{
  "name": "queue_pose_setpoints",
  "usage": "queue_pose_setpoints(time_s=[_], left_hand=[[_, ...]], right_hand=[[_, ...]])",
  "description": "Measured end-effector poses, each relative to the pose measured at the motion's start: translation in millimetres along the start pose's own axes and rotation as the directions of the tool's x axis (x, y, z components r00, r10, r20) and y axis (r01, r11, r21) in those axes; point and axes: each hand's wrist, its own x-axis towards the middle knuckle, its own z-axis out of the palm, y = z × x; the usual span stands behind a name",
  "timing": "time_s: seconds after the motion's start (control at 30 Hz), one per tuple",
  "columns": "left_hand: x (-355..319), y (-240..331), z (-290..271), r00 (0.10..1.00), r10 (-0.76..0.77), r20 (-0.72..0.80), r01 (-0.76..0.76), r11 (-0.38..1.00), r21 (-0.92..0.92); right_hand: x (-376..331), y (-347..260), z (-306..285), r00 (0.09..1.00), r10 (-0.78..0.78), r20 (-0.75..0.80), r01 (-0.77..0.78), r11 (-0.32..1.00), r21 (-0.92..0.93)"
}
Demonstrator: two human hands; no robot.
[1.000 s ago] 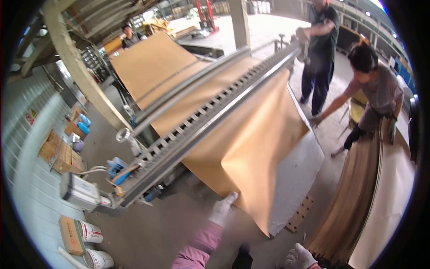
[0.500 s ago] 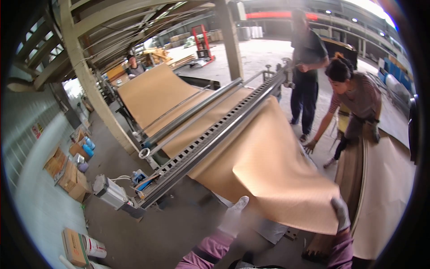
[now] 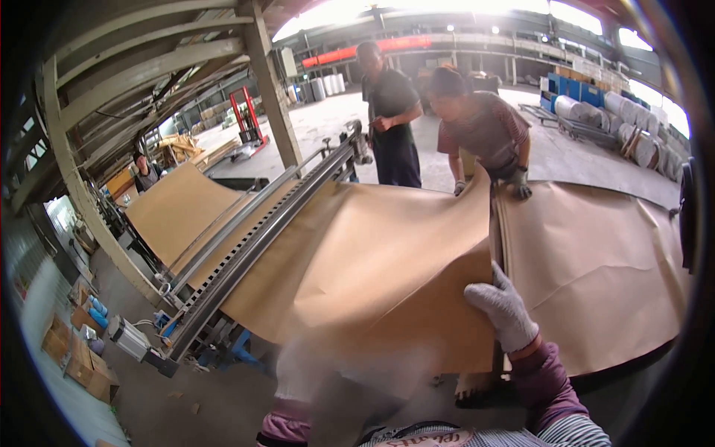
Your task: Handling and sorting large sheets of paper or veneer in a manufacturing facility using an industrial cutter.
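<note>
A wide, limp sheet of brown paperboard [image 3: 395, 261] runs from a roller machine [image 3: 257, 235] toward me, creased and raised in the middle. My right hand [image 3: 505, 309], in a pale grey work glove, pinches its right edge, thumb on one side and fingers at the rim. My gloved left hand [image 3: 298, 369] is smeared by motion beside the sheet's near lower edge; its fingers cannot be made out. Across from me, a co-worker [image 3: 484, 134] in a striped-sleeved top leans over the sheet's far corner. That person's gloved hand [image 3: 519, 186] rests on the neighbouring stack.
To the right lies a broad stack of brown sheets [image 3: 596, 276]. Another person [image 3: 391, 112] stands behind the machine, and a third [image 3: 145, 171] is at its far left end. Cardboard boxes [image 3: 89, 369] sit by the left wall. A red lifter [image 3: 247, 123] stands farther back.
The view has swung right. My right hand has carried the sheet's edge right, against the stack. The co-worker has moved from reaching down to leaning over the sheet and stack.
</note>
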Motion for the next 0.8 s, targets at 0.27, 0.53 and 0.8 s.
queue_pose_setpoints(time_s=[0.27,0.53,0.8], left_hand=[[-78.6,-96.7,69.5,0.970,-0.236,-0.052,0.230,0.968,-0.101],[-113.7,-180.5,108.6,0.902,-0.430,0.033,0.397,0.858,0.325],[-165.8,-219.9,177.4,0.723,-0.679,0.124,0.658,0.733,0.175]], right_hand=[[-100.5,-30.7,-122.3,0.981,0.073,-0.180,-0.078,0.997,-0.017],[-158.5,-25.6,-190.6,0.953,0.074,-0.293,0.003,0.967,0.253],[-242.1,108.2,-199.8,0.968,0.243,-0.061,-0.220,0.942,0.255]])
